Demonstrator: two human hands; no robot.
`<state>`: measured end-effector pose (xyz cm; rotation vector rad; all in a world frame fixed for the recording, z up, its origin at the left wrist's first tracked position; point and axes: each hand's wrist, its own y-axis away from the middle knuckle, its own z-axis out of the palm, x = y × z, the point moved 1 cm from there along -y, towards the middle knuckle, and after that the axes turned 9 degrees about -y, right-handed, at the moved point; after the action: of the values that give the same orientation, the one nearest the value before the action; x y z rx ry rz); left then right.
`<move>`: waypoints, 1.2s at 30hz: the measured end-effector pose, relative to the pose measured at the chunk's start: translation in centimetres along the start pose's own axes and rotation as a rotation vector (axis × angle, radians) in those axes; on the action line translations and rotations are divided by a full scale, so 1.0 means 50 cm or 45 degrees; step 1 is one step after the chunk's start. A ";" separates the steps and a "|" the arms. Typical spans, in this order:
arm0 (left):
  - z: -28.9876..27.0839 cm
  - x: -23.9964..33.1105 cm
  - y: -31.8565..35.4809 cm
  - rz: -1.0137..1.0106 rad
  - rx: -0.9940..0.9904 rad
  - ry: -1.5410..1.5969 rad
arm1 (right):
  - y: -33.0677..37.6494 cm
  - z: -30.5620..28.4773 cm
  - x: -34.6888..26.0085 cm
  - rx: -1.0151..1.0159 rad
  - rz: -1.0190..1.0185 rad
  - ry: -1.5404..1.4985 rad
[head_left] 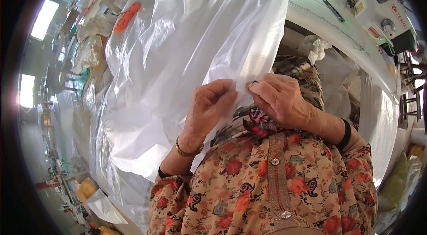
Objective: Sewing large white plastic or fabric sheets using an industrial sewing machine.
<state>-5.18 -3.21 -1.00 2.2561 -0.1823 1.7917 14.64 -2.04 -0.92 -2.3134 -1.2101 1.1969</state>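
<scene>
A large clear plastic bag (187, 44) hangs open in front of me, spreading up and to the left. My left hand (209, 106) pinches its lower edge between thumb and fingers. My right hand (280, 99) grips the same edge just to the right, fingers curled on the film. The two hands almost touch. A gold bracelet sits on my left wrist, a black band on my right. Behind the hands lies a patterned brown fabric (302, 77) and a plaid piece (260, 124) against my floral clothing.
A white sewing machine (356, 17) with a blue display stands at the upper right, small scissors (331, 8) lying on it. More plastic bags (115, 164) pile at the lower left. An orange object (126, 16) lies at the upper left beside work tables.
</scene>
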 end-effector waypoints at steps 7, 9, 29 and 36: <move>0.005 -0.004 0.004 0.034 -0.064 0.023 | -0.001 0.008 -0.001 -0.060 -0.088 0.087; 0.006 0.005 0.003 -0.055 -0.114 0.112 | -0.002 0.008 -0.001 -0.078 -0.102 0.136; -0.121 0.250 -0.117 0.767 0.280 -0.887 | -0.150 -0.011 0.218 0.721 1.354 -1.165; 0.004 0.315 -0.076 1.015 -0.439 -1.229 | -0.129 0.068 0.189 0.419 0.939 -0.756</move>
<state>-0.37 1.32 13.78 2.7260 -1.5819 0.5743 11.36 8.81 -4.62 -2.2572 -0.1820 2.2379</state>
